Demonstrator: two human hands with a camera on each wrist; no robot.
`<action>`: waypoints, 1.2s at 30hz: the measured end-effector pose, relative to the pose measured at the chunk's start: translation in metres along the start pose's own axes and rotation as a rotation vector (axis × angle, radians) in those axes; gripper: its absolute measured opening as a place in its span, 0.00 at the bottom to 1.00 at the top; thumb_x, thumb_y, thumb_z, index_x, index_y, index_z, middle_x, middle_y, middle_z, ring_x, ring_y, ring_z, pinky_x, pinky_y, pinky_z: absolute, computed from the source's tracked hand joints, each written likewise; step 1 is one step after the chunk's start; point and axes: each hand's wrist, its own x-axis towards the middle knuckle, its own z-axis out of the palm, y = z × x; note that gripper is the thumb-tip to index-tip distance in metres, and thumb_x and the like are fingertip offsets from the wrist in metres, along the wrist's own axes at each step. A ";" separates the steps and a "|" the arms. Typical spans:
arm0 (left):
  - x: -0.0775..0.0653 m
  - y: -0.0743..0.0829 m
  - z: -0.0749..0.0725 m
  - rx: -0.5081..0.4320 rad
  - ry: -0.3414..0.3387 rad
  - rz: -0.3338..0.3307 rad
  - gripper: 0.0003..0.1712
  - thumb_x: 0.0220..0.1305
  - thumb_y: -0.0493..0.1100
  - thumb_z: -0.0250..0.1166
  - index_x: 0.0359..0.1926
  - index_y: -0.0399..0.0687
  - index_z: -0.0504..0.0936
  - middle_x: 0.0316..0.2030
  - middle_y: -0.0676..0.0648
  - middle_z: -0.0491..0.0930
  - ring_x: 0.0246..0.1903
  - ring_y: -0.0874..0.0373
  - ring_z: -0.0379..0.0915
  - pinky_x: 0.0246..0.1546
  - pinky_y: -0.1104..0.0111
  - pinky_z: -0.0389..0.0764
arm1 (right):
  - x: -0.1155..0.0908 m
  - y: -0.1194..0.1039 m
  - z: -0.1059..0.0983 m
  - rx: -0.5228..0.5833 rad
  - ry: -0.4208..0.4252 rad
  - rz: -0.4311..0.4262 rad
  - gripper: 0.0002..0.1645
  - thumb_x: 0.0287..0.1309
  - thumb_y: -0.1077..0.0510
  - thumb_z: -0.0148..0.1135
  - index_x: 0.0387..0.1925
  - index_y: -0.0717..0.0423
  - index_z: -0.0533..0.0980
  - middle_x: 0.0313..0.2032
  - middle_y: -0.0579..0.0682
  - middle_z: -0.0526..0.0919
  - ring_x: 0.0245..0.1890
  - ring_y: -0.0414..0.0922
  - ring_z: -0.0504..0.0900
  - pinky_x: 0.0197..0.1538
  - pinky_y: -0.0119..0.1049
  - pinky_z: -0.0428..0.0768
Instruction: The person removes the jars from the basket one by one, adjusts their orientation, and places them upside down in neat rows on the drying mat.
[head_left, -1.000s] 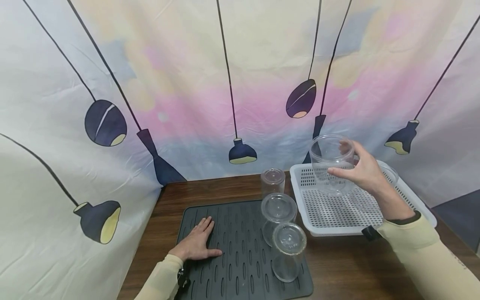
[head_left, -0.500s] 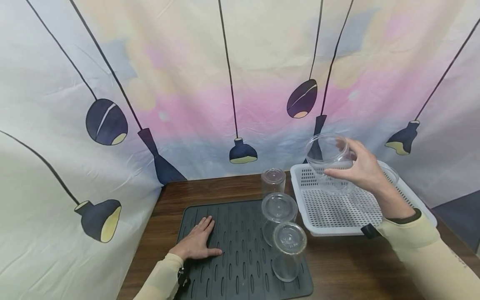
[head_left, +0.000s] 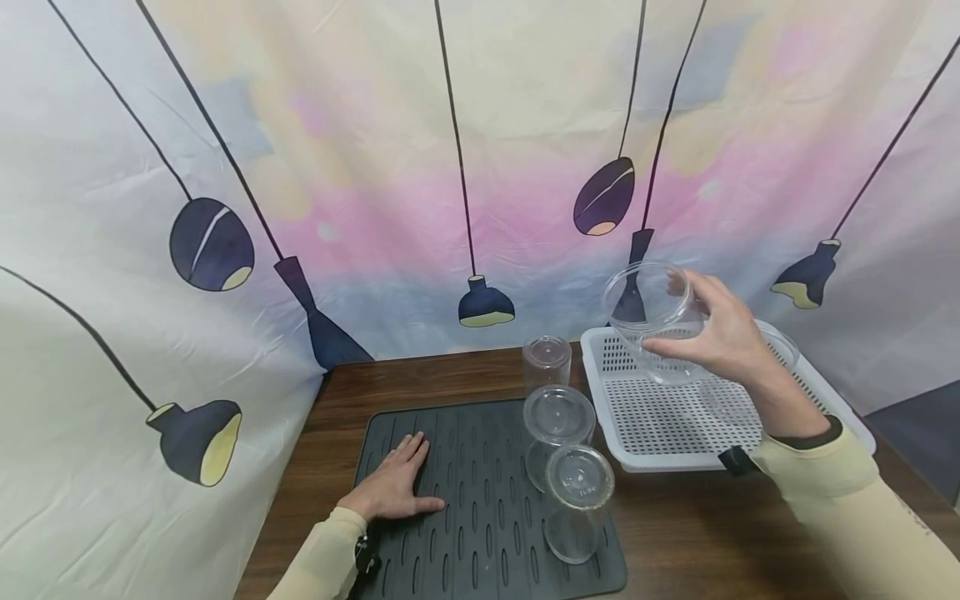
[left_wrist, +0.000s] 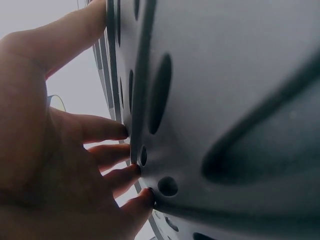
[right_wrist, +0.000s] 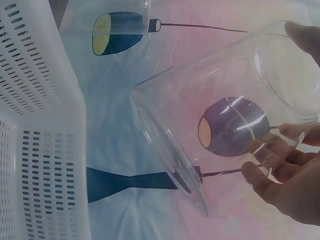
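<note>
My right hand [head_left: 723, 329] grips a large clear cup [head_left: 637, 321] above the white basket, thumb on the near side and fingers around the far side. The cup leans to one side, and in the right wrist view the patterned cloth shows through its wall [right_wrist: 210, 90]. My left hand [head_left: 393, 483] lies with spread fingers on a dark grey slotted drying mat [head_left: 472, 467]. Clear glasses stand upside down in a row: a front glass [head_left: 577, 508] and a middle glass [head_left: 557, 417] at the mat's right side, and a back glass [head_left: 546, 362] behind them.
The white perforated basket [head_left: 626, 454] sits on the wooden table [head_left: 675, 533] right of the glasses. Inside its right part, another clear vessel [head_left: 780, 346] shows, partly hidden by my right forearm. A cloth [head_left: 375, 167] printed with lamps hangs behind the table.
My right hand has shifted slightly left and up with the cup, which now tilts more. The left hand and the row of glasses have stayed in place.
</note>
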 end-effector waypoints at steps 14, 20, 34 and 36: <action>0.001 -0.002 0.001 0.001 -0.001 0.000 0.60 0.53 0.69 0.68 0.74 0.36 0.56 0.76 0.37 0.47 0.75 0.39 0.40 0.72 0.46 0.51 | -0.001 -0.013 -0.001 -0.060 0.021 -0.043 0.63 0.28 0.50 0.86 0.70 0.50 0.64 0.57 0.58 0.72 0.55 0.56 0.70 0.54 0.63 0.69; 0.001 -0.002 0.001 -0.001 -0.009 0.000 0.60 0.53 0.69 0.68 0.74 0.36 0.55 0.76 0.37 0.46 0.75 0.39 0.40 0.72 0.46 0.51 | -0.002 -0.014 0.000 -0.048 0.028 -0.043 0.65 0.26 0.50 0.87 0.69 0.54 0.64 0.59 0.59 0.72 0.56 0.58 0.72 0.56 0.63 0.69; 0.002 -0.001 0.002 0.002 0.001 0.008 0.60 0.53 0.68 0.68 0.74 0.35 0.56 0.76 0.37 0.47 0.75 0.38 0.41 0.71 0.45 0.52 | 0.002 -0.016 0.004 -0.063 0.071 -0.163 0.61 0.22 0.53 0.88 0.64 0.56 0.68 0.54 0.55 0.77 0.51 0.53 0.74 0.52 0.57 0.72; 0.002 -0.001 0.001 0.000 0.001 0.008 0.60 0.53 0.68 0.68 0.74 0.35 0.56 0.76 0.37 0.47 0.75 0.38 0.40 0.71 0.45 0.52 | 0.002 -0.017 0.005 -0.063 0.066 -0.182 0.61 0.22 0.53 0.88 0.64 0.55 0.68 0.54 0.55 0.77 0.52 0.53 0.74 0.53 0.57 0.71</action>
